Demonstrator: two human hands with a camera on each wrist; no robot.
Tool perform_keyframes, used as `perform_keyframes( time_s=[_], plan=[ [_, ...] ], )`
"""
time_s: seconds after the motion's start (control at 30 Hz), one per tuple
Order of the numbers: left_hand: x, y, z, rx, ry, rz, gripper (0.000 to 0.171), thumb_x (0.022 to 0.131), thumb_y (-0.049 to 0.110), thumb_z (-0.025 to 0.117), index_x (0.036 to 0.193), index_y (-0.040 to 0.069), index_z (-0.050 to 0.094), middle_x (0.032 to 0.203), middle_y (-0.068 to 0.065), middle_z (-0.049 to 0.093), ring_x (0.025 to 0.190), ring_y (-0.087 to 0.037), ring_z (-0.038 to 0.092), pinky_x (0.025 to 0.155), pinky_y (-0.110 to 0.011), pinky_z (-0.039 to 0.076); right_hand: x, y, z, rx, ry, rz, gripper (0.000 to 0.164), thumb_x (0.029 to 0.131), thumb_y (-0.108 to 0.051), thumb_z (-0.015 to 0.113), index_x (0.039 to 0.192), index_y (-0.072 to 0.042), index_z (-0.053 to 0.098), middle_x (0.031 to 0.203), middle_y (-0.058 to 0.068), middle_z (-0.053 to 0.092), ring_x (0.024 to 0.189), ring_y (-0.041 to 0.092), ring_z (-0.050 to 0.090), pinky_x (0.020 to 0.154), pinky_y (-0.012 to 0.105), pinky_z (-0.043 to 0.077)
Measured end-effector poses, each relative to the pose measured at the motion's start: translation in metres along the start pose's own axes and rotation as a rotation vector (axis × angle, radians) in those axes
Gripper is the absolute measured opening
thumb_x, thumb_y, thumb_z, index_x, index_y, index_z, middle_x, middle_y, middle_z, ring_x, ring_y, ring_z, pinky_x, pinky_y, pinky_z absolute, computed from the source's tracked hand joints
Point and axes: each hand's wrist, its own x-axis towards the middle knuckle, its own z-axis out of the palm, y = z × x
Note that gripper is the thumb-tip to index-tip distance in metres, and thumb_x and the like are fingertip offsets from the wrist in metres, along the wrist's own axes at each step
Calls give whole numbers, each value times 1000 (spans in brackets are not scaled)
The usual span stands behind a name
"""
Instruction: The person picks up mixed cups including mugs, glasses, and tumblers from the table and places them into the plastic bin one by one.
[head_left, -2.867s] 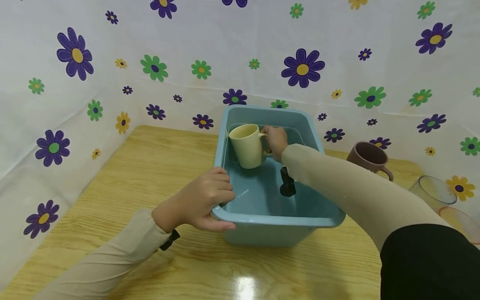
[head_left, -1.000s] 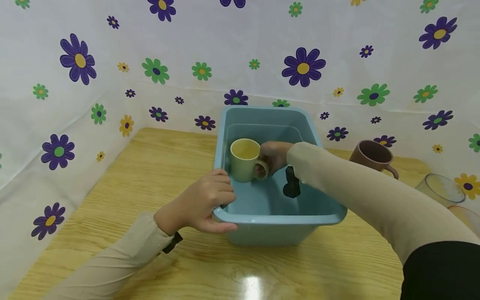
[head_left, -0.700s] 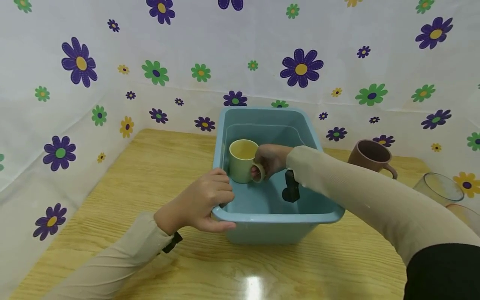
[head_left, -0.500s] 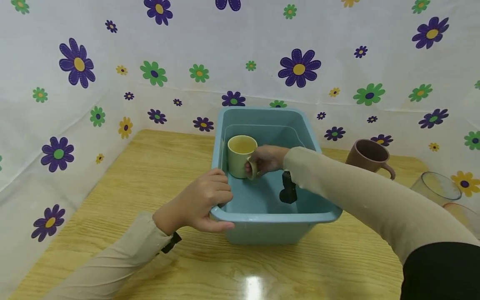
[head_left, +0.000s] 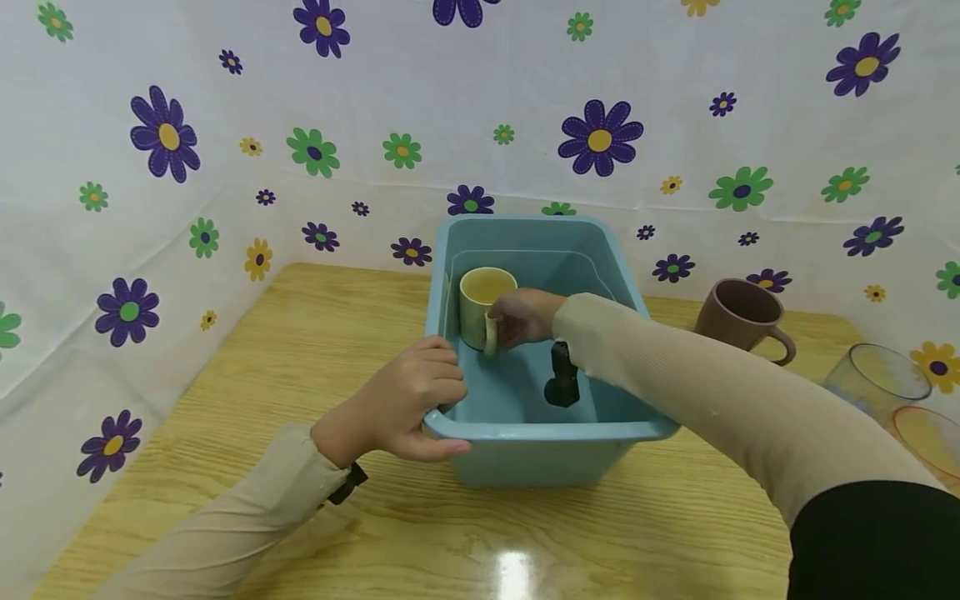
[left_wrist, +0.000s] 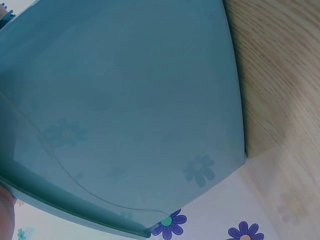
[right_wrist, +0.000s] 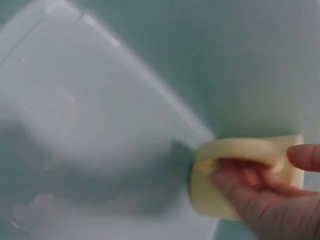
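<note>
A pale yellow mug [head_left: 476, 318] stands upright inside the blue plastic basin [head_left: 555, 432], near its left wall. My right hand [head_left: 525, 317] reaches in over the basin's right side and holds the mug by its handle. In the right wrist view, the fingers of the right hand [right_wrist: 275, 200] pass through the handle loop of the mug [right_wrist: 207, 195], while the thumb lies near its rim. My left hand [head_left: 416, 396] grips the basin's near left corner, fingers over the rim and thumb along the front. The left wrist view shows mostly the outer wall of the basin [left_wrist: 130, 100].
A brown mug [head_left: 735, 321] stands on the wooden table [head_left: 322, 333] right of the basin. Two clear glasses, one with a dark rim [head_left: 862, 392] and one with an orange rim [head_left: 918, 425], stand at far right, partly behind the right sleeve. A flowered sheet [head_left: 375, 92] hangs behind.
The yellow mug has come down from a tilted, raised position to upright in the basin, then shifted slightly back. Its handle has turned toward the front. The left hand has stayed on the rim.
</note>
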Motion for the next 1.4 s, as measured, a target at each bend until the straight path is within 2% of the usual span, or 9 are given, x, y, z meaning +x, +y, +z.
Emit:
perform_keyframes(
  time_s=[0.2,0.37,0.6,0.77,0.93,1.07,1.17,1.27,1.4],
  plan=[
    [0,-1,1,-2,11,9,57,92,58,35,56,14,38,53,3,32,56,-10,32,71,-31,37,-20,-13,-6,-64,-16,110,50,98,-19,40,138,11,33,143,27,36,136,39,34,114,48,23],
    [-1,0,2,3,9,-1,57,92,58,35,56,14,39,53,4,33,57,-10,33,71,-31,38,-46,-25,-14,-109,-88,107,57,100,-28,34,142,9,23,150,25,26,142,37,24,116,48,16],
    [0,3,6,-8,12,-2,57,92,58,35,55,14,37,53,3,31,56,-10,31,71,-31,37,-104,-32,-42,-270,-247,-105,60,101,-30,26,143,12,18,151,26,22,142,37,22,117,47,14],
    [-1,3,6,-23,14,-11,57,91,58,37,55,14,36,54,2,30,57,-10,30,72,-31,36,-144,-19,-75,-234,-260,-304,53,102,-27,28,141,9,28,148,22,34,139,33,32,115,47,20],
    [-3,2,5,-35,28,-8,56,91,56,40,56,13,35,54,2,29,57,-10,29,73,-31,35,-165,8,-126,-88,-420,-528,44,104,-21,23,134,2,46,138,9,52,129,21,49,107,33,37],
    [-3,0,4,-36,41,0,56,91,56,39,56,13,35,54,2,29,57,-10,30,73,-31,35,-181,34,-158,33,-574,-703,48,103,-10,10,138,3,41,141,10,48,132,20,46,105,29,39],
    [-3,-1,3,-37,45,3,56,91,56,39,56,13,35,54,2,29,57,-10,30,73,-32,36,-187,56,-178,164,-574,-750,51,102,-8,6,138,4,40,142,12,47,132,21,46,105,29,38],
    [-2,-2,4,-37,48,1,56,91,57,39,56,13,36,54,2,30,58,-10,31,73,-32,36,-186,84,-198,371,-542,-744,52,102,-9,6,135,5,44,139,14,50,129,23,49,104,31,40],
    [0,-1,6,-32,48,-4,56,91,57,38,56,14,36,55,3,31,58,-10,32,72,-32,36,-177,125,-221,608,-412,-762,50,103,-12,11,129,5,50,132,17,56,123,25,55,99,32,45]
  ],
)
